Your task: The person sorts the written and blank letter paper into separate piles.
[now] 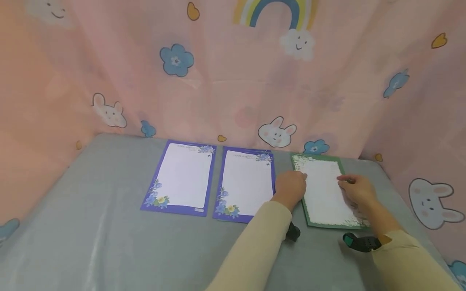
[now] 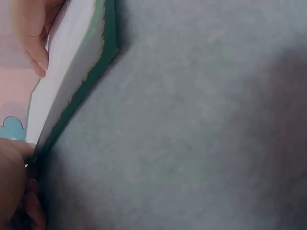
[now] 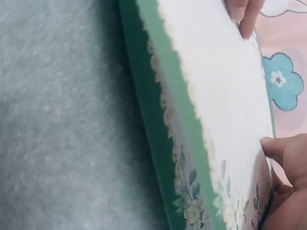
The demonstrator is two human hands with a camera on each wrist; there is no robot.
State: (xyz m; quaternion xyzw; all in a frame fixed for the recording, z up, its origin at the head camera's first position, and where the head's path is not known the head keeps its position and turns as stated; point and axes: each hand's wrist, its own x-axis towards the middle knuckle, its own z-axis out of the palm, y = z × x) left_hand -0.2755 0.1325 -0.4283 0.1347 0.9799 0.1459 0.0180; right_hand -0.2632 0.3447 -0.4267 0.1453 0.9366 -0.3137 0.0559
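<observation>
A green-bordered sheet of paper (image 1: 322, 190) with a white middle and a floral border is held by both hands at the right of the table. My left hand (image 1: 291, 188) pinches its left edge, thumb on top and fingers curled below, as the left wrist view shows. At the opposite edge my right hand (image 1: 358, 192) pinches the paper with its thumb (image 3: 271, 146) on the white face. In the right wrist view the held sheet's near edge stands a little above another green-bordered sheet (image 3: 165, 115) beneath it.
Two purple-bordered sheets with blue flowers, a left one (image 1: 183, 176) and a middle one (image 1: 245, 184), lie left of my hands. A grey cloth (image 1: 109, 226) covers the table. A pink patterned curtain (image 1: 218, 93) hangs behind and at both sides.
</observation>
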